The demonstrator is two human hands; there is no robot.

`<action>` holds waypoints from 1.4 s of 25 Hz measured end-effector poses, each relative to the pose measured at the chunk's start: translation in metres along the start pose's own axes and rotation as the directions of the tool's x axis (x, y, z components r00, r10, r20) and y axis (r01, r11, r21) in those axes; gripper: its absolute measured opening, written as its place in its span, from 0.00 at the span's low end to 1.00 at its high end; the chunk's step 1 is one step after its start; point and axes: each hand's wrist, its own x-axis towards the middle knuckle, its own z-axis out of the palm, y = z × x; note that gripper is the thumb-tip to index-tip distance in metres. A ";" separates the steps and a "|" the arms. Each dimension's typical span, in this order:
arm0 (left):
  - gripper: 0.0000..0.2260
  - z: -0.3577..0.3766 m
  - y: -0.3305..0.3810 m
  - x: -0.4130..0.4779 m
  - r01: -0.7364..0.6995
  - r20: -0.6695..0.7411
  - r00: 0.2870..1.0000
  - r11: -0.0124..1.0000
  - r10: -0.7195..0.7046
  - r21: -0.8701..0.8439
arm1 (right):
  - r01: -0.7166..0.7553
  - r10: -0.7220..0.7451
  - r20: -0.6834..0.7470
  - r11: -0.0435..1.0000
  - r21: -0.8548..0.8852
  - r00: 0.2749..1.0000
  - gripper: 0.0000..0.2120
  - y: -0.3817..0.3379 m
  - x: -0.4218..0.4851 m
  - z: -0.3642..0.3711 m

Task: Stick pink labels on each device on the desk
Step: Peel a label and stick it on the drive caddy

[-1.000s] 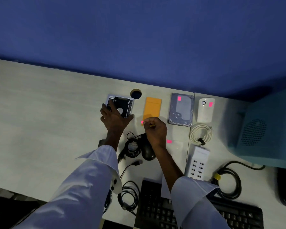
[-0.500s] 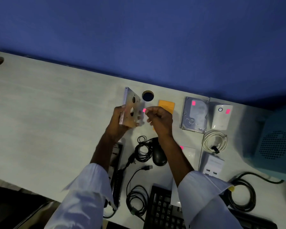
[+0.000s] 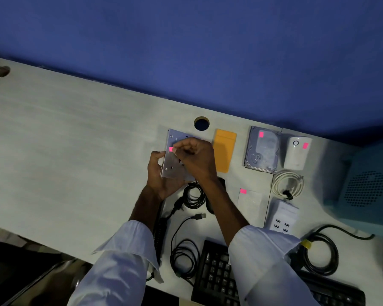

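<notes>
My left hand (image 3: pixel 161 175) holds a flat silver drive caddy (image 3: pixel 171 160) by its lower left edge, its metal face turned up. My right hand (image 3: pixel 195 157) reaches over the caddy and pinches a small pink label (image 3: pixel 171 149) against its left side. To the right lie an orange card (image 3: pixel 225 149), a hard drive (image 3: pixel 263 149) and a white adapter (image 3: pixel 296 154), the last two each bearing a pink label. A white flat card (image 3: pixel 250 200) with a pink label at its corner lies lower down.
Black coiled cables (image 3: pixel 194 195), a mouse partly hidden under my right arm, a loose USB cable (image 3: pixel 186 246), a black keyboard (image 3: pixel 217 277), a white USB charger (image 3: pixel 282 217), a white coiled cable (image 3: pixel 288 184) and a teal device (image 3: pixel 367 186) crowd the desk's right side. A cable hole (image 3: pixel 201 123) lies behind the caddy.
The left hand lifted the caddy off the desk, turned it over and lowered it flat. The right hand brought the pink label from beside it onto its left side.
</notes>
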 end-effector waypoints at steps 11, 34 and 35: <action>0.20 -0.001 -0.007 -0.008 0.010 -0.035 0.999 0.999 -0.008 0.044 | -0.014 0.007 -0.049 0.992 -0.129 0.999 0.03 0.007 -0.004 0.005; 0.24 0.017 0.019 0.046 0.018 -0.208 0.724 0.283 0.658 0.959 | -0.465 0.491 -0.114 0.863 0.197 0.864 0.21 0.055 -0.005 -0.034; 0.31 0.011 0.012 0.056 0.105 -0.127 0.679 0.076 0.724 0.992 | -0.464 0.491 -0.126 0.864 0.195 0.862 0.18 0.061 -0.006 -0.037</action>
